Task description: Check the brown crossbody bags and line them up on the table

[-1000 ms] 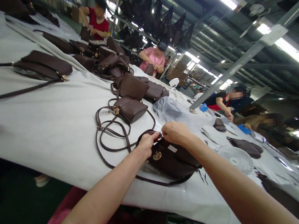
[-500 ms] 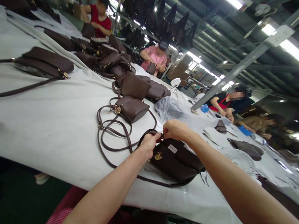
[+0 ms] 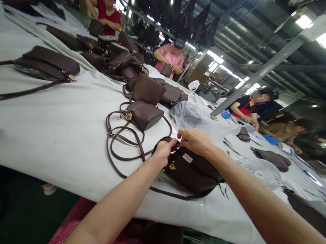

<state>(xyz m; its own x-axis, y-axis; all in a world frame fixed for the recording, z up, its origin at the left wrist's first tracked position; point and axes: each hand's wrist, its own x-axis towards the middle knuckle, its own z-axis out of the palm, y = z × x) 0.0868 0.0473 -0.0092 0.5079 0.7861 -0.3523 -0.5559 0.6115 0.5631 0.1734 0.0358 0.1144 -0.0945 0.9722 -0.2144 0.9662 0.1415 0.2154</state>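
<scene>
A dark brown handbag (image 3: 192,174) with a gold emblem and a small white label lies in front of me on the white-covered table (image 3: 62,131). At its top end, my left hand (image 3: 166,152) is closed on the bag's strap, thumb pointing right. Close beside it, my right hand (image 3: 194,141) pinches at the same top edge; what sits between its fingertips is too small to make out. The long shoulder strap (image 3: 138,141) loops left of the bag and around its near side. Just beyond lies a smaller brown bag (image 3: 147,115) with a round gold charm.
Several brown bags (image 3: 121,59) are heaped farther back, and another bag (image 3: 50,63) lies at left. Clear plastic (image 3: 190,114) is behind my hands. A white fan (image 3: 262,173) stands to the right. Co-workers (image 3: 169,59) are at the table's far side.
My right hand has shifted slightly, its fingers lifted a little at the bag's top edge. My left hand stays on the strap. The view has tilted slightly.
</scene>
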